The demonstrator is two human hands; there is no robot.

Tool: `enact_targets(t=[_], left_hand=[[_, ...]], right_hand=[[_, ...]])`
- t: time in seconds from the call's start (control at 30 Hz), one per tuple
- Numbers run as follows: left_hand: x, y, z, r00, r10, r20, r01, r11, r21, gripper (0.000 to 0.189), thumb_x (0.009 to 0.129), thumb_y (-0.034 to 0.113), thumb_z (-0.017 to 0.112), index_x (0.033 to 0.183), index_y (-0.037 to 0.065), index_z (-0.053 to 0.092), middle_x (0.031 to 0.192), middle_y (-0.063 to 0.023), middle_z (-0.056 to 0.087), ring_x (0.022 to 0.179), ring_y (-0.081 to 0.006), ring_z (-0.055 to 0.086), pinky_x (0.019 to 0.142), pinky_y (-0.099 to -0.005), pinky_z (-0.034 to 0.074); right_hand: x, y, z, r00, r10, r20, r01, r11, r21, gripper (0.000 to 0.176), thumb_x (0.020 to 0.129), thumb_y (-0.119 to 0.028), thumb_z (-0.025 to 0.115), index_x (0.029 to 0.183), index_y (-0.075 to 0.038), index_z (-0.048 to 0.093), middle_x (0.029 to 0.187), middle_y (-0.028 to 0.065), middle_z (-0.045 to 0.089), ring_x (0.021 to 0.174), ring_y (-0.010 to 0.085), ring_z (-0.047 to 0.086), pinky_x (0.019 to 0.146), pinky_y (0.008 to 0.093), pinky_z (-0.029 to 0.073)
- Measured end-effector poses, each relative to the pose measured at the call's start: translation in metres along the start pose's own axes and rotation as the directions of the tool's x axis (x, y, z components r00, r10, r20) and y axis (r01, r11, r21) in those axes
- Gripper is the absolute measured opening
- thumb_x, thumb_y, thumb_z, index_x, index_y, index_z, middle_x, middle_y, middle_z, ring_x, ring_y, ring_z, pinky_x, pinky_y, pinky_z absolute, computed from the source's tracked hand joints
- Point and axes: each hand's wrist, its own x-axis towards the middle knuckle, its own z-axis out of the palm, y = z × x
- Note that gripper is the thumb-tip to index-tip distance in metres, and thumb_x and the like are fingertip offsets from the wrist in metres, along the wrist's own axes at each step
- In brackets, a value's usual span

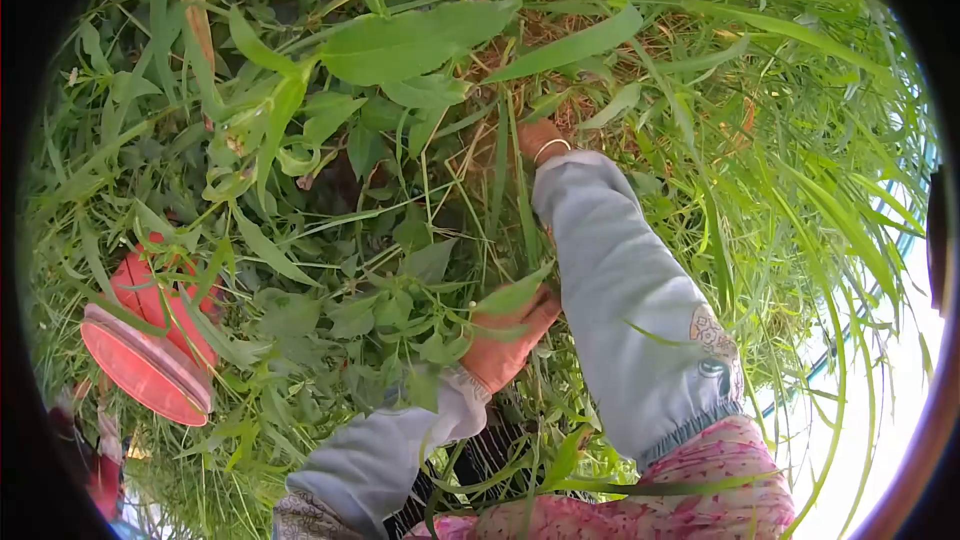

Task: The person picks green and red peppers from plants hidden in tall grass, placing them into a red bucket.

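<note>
Low among the leaves, my left hand [507, 342] is closed at the foot of the plants, its fingers pressed together. A broad leaf covers part of it, and whatever it grips is hidden. Farther forward, my right hand [541, 139] reaches into the grass beside some dry brown stalks [570, 50]. Grass blades hide its fingers, so its grip does not show. A thin pale bangle [551, 148] circles the right wrist. Light blue sleeve covers [625, 290] reach down both forearms. Leafy green plants [400, 50] and long grass surround both hands.
At the left, a red plastic container [150, 360] with a pinkish round face lies tilted in the foliage. Dense tall grass [780, 190] stands on the right, some blades arching across my arm. A blurred dark red shape [102, 475] shows at the lower left edge.
</note>
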Motion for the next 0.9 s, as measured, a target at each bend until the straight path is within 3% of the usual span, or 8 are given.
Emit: enact_targets(t=[0.2,0.33,0.4,0.53,0.67,0.77,0.87,0.9], left_hand=[[0.013,0.011,-0.029,0.984,-0.145,0.101,0.168,0.946,-0.278,0.038,0.071,-0.004,0.054,0.109,0.003,0.057,0.116,-0.0142,0.053,0.101,-0.0315,0.054,0.085,-0.034,0.045],[0.015,0.007,-0.038,0.97,-0.243,0.027,0.213,0.784,-0.583,0.033,0.077,-0.003,0.05,0.108,0.003,0.058,0.115,-0.0111,0.054,0.097,-0.0204,0.056,0.075,-0.0292,0.049],[0.015,0.009,-0.056,0.901,-0.426,0.081,0.343,0.587,-0.734,0.032,0.078,-0.003,0.049,0.108,0.004,0.059,0.115,-0.0095,0.054,0.093,-0.0166,0.056,0.069,-0.0264,0.05],[0.011,-0.007,-0.078,0.795,-0.605,-0.047,0.367,0.542,-0.756,0.032,0.08,-0.001,0.046,0.11,0.002,0.057,0.117,-0.0068,0.053,0.086,-0.0136,0.056,0.06,-0.0237,0.048],[0.012,-0.017,-0.105,0.746,-0.657,-0.108,0.311,0.487,-0.816,0.036,0.079,-0.005,0.045,0.113,0.002,0.055,0.115,-0.0059,0.055,0.084,-0.0138,0.058,0.058,-0.0225,0.048],[0.015,-0.018,-0.117,0.764,-0.621,-0.174,0.19,0.474,-0.86,0.042,0.079,-0.003,0.045,0.12,0.003,0.05,0.121,-0.0063,0.052,0.084,-0.0139,0.058,0.056,-0.0222,0.047],[0.015,-0.016,-0.126,0.752,-0.61,-0.249,0.099,0.478,-0.873,0.046,0.079,-0.003,0.045,0.124,0.004,0.047,0.125,-0.006,0.049,0.082,-0.0127,0.058,0.055,-0.0214,0.046],[0.009,-0.019,-0.128,0.745,-0.61,-0.272,0.091,0.497,-0.863,0.046,0.079,-0.003,0.045,0.124,0.004,0.047,0.125,-0.0059,0.049,0.082,-0.0125,0.058,0.054,-0.0214,0.045]], right_hand=[[-0.054,0.013,-0.004,0.897,-0.124,-0.424,0.222,0.956,0.19,0.021,0.079,-0.023,0.055,0.094,-0.01,0.061,0.089,0.0161,0.062,0.089,0.0351,0.058,0.076,0.0421,0.047],[-0.097,0.008,-0.019,0.97,-0.122,-0.21,0.168,0.963,0.213,0.021,0.077,-0.022,0.058,0.095,-0.011,0.06,0.087,0.0154,0.062,0.085,0.0349,0.059,0.074,0.0409,0.047],[-0.107,0.007,-0.005,0.955,-0.101,-0.279,0.189,0.933,0.308,0.022,0.076,-0.021,0.059,0.095,-0.01,0.06,0.088,0.0156,0.062,0.083,0.0348,0.06,0.073,0.0401,0.047],[-0.124,0.003,0.012,0.962,-0.001,-0.274,0.129,0.883,0.452,0.019,0.076,-0.014,0.061,0.094,-0.008,0.06,0.081,0.012,0.062,0.075,0.0262,0.061,0.069,0.0344,0.046],[-0.14,0.031,0.014,0.932,0.036,-0.359,0.329,0.328,0.886,0.015,0.078,-0.008,0.059,0.093,-0.007,0.06,0.074,0.0052,0.057,0.072,0.013,0.052,0.069,0.028,0.044],[-0.142,0.041,0.008,0.971,-0.044,-0.234,0.226,0.477,0.849,0.019,0.078,-0.008,0.061,0.097,-0.008,0.06,0.076,0.0028,0.059,0.074,0.0093,0.052,0.069,0.0265,0.044],[-0.117,0.02,0.004,0.997,0.036,-0.061,-0.012,0.935,0.355,0.025,0.074,-0.009,0.065,0.099,-0.009,0.06,0.082,0.0038,0.064,0.076,0.0089,0.054,0.068,0.0272,0.045],[-0.115,0.016,0.008,0.976,-0.08,-0.201,0.131,0.959,0.253,0.03,0.069,-0.009,0.068,0.098,-0.01,0.06,0.087,0.0071,0.066,0.076,0.0132,0.058,0.068,0.0297,0.047]])
